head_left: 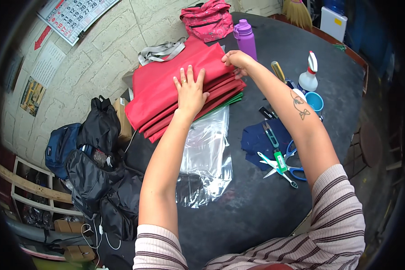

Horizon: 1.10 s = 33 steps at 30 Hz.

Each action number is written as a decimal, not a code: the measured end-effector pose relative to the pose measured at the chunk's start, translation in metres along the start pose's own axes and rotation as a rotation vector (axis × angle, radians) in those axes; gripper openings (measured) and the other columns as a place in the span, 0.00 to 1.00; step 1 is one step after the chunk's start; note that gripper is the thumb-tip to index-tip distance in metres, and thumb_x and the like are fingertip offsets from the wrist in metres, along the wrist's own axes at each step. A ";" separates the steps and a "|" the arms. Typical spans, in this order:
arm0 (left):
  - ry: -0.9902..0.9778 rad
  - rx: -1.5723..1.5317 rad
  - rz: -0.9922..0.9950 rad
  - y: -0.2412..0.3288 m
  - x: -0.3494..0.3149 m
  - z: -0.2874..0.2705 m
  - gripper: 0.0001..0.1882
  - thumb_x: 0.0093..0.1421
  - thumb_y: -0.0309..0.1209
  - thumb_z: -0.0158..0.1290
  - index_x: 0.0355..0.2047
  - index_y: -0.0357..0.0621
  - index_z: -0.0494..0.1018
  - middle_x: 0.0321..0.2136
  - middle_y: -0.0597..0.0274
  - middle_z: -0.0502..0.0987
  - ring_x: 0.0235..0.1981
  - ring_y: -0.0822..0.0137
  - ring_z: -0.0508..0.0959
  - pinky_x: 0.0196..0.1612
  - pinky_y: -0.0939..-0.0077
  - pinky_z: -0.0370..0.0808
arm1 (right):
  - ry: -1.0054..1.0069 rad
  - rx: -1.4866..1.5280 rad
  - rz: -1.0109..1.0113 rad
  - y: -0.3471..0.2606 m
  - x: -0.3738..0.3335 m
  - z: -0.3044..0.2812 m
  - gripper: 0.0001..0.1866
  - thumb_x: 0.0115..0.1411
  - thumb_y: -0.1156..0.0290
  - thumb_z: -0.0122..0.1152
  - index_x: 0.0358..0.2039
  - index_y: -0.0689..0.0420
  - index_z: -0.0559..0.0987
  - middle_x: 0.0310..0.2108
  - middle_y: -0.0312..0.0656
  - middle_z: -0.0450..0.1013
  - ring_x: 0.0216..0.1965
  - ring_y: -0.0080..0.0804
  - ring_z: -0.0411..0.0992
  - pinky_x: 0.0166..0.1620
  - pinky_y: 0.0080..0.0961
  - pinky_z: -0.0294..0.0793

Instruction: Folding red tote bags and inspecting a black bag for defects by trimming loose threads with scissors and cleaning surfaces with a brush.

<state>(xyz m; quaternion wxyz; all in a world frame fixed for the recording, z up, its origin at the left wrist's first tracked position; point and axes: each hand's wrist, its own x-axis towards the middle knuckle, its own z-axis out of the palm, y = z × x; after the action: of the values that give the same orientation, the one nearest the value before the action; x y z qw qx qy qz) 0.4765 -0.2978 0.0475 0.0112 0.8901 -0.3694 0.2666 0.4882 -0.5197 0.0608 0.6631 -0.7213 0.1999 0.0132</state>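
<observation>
A stack of folded red fabric pieces [159, 92] lies on the dark round table [265, 202], with a green layer showing at its lower edge. My left hand [190, 90] rests flat on top of the stack, fingers spread. At the stack's far right corner, my right hand [237, 60] pinches the fabric's edge. A clear plastic bag [207, 157] lies flat just below the stack, under my left forearm.
A purple bottle [246, 38] and a pink bag [208, 19] stand behind the stack. To the right are a spray bottle [309, 74], a blue cup [315, 101], a navy cloth [258, 140] and blue-handled scissors [287, 167]. Black bags [99, 171] hang off the table's left.
</observation>
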 end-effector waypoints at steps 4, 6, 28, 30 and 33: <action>-0.095 -0.028 -0.043 -0.009 0.010 0.013 0.43 0.47 0.38 0.65 0.62 0.55 0.57 0.60 0.47 0.60 0.62 0.43 0.60 0.58 0.39 0.61 | 0.016 0.156 -0.017 0.014 0.006 -0.011 0.16 0.52 0.78 0.51 0.43 0.51 0.69 0.38 0.43 0.68 0.35 0.44 0.68 0.45 0.52 0.71; -0.100 0.009 -0.016 -0.014 0.013 0.016 0.40 0.47 0.37 0.64 0.60 0.53 0.58 0.53 0.47 0.67 0.54 0.48 0.70 0.53 0.49 0.69 | 0.020 0.202 0.016 0.028 0.007 -0.017 0.17 0.53 0.78 0.49 0.45 0.52 0.67 0.38 0.47 0.68 0.34 0.46 0.70 0.44 0.53 0.73; -0.141 -0.054 -0.005 -0.019 0.016 0.023 0.32 0.49 0.44 0.61 0.53 0.46 0.65 0.39 0.46 0.74 0.35 0.47 0.80 0.37 0.56 0.77 | -0.134 0.585 0.007 0.055 -0.012 -0.025 0.29 0.47 0.88 0.43 0.52 0.55 0.61 0.49 0.58 0.71 0.34 0.35 0.74 0.44 0.42 0.72; -0.171 -0.056 -0.011 -0.022 0.020 0.025 0.30 0.52 0.43 0.59 0.53 0.47 0.65 0.37 0.46 0.75 0.35 0.46 0.79 0.36 0.54 0.77 | -0.142 0.482 -0.034 0.054 -0.017 -0.026 0.28 0.47 0.87 0.45 0.51 0.54 0.62 0.46 0.54 0.73 0.34 0.36 0.74 0.43 0.43 0.72; -0.157 -0.057 -0.012 -0.027 0.027 0.030 0.25 0.55 0.41 0.55 0.51 0.46 0.66 0.34 0.46 0.77 0.34 0.46 0.79 0.35 0.53 0.76 | 0.001 0.109 0.006 0.050 -0.021 -0.022 0.26 0.49 0.85 0.46 0.50 0.53 0.63 0.41 0.48 0.72 0.35 0.40 0.75 0.41 0.46 0.72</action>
<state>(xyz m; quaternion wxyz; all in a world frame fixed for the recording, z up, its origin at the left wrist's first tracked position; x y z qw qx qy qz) 0.5239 -0.3022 0.0391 0.0093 0.9099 -0.3712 0.1850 0.4485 -0.5371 0.0217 0.7013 -0.6833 0.2031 0.0039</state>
